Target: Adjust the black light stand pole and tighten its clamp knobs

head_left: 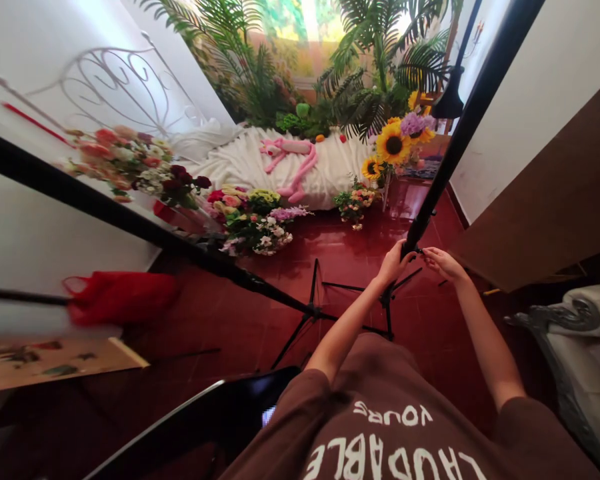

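A tall black tripod light stand [453, 150] rises on the right, its thin legs spread on the red tiled floor. My left hand [394, 262] is wrapped around its pole, low down near a joint. On the pole's right side, the fingers of my right hand [441, 261] pinch a small black knob [419, 251]. Most of the knob is covered by the fingertips. Left of my arms, a second black light stand [180, 243] slants across the view, with nothing of mine touching it.
A bed with a white cover [240, 160] holds a pink plush toy [300, 160]. Flower bunches [263, 223] line its front edge. Sunflowers [394, 145] and palm plants [380, 47] stand behind. A red bag [125, 297] is at left; an ornate pale sofa [587, 340] is at right.
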`<state>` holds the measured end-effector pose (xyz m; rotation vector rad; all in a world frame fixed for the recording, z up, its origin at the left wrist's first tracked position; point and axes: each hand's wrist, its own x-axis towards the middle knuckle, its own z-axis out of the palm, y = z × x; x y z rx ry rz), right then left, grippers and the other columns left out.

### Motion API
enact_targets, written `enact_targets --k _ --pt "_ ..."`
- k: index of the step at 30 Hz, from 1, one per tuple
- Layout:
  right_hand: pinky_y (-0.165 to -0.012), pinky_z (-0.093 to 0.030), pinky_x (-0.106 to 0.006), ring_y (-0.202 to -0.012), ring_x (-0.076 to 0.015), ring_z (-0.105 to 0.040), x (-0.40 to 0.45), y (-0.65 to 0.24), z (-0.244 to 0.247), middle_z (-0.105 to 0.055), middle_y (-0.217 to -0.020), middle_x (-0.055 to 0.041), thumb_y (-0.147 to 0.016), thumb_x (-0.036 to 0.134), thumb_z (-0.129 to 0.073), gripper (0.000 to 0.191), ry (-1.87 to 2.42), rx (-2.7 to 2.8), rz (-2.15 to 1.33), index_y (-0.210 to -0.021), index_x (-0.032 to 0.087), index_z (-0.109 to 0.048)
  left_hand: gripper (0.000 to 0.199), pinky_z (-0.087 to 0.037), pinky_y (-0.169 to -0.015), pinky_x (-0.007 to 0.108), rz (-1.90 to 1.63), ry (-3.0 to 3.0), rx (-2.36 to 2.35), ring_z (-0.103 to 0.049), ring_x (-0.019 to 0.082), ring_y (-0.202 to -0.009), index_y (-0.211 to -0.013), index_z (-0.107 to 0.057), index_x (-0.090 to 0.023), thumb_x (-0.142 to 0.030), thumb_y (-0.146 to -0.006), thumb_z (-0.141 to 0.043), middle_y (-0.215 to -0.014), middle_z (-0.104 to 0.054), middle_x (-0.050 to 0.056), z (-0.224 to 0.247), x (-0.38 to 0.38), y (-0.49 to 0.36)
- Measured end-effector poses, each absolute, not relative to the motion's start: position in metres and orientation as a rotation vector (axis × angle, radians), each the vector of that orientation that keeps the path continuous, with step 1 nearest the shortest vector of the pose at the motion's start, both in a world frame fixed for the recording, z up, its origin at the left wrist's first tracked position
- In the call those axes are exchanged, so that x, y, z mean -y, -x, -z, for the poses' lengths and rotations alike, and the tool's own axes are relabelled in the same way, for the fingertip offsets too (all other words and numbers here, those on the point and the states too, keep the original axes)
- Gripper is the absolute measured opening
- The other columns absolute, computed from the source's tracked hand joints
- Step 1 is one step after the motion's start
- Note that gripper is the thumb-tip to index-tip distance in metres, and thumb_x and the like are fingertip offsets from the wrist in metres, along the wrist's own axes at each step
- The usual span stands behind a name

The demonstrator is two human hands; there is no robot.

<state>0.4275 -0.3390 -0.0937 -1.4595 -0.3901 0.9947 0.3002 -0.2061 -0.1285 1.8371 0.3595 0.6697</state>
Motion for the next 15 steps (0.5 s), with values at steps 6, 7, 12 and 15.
enact_targets --k 6,7,12,15 --pt "-0.08 -0.051 -0.029 -0.085 -0.0153 -0.063 0.338 -0.429 0.108 -0.069 -0.091 -0.0013 -0.059 0.036 -0.083 0.034 1.521 0.632 -0.647 -0.085 0.023 -0.065 0.043 -0.049 -0.087 0.031 -0.681 -1.882 -0.358 -0.065 0.019 -0.099 -0.128 -0.049 -0.02 -0.036 -0.089 -0.057 -0.112 -0.067 0.01 0.132 0.205 -0.303" --pt "-0.083 -0.051 -0.032 -0.089 -0.0169 -0.063 0.337 -0.429 0.112 -0.069 -0.093 -0.0024 -0.06 0.036 -0.081 0.028 1.534 0.658 -0.565 -0.079 0.022 -0.066 0.043 -0.049 -0.086 0.031 -0.67 -1.883 -0.363 -0.065 0.019 -0.097 -0.128 -0.049 -0.02 -0.036 -0.089 -0.057 -0.111 -0.067 0.01 0.133 0.205 -0.303" --pt "-0.086 -0.05 -0.039 -0.095 -0.0214 -0.062 0.33 -0.425 0.126 -0.066 -0.099 -0.0076 -0.065 0.032 -0.064 0.019 1.613 0.673 -0.247 -0.051 0.02 -0.057 0.044 -0.049 -0.084 0.03 -0.659 -1.867 -0.367 -0.066 0.018 -0.093 -0.128 -0.049 -0.019 -0.037 -0.089 -0.058 -0.108 -0.068 0.009 0.13 0.206 -0.301" --pt "-0.085 -0.05 -0.039 -0.097 -0.0216 -0.062 0.33 -0.416 0.119 -0.067 -0.101 -0.0086 -0.073 0.031 -0.056 0.018 1.679 0.636 -0.05 -0.059 0.02 -0.059 0.043 -0.049 -0.084 0.029 -0.638 -1.877 -0.384 -0.066 0.017 -0.092 -0.126 -0.05 -0.019 -0.038 -0.089 -0.058 -0.107 -0.069 0.009 0.129 0.205 -0.299"
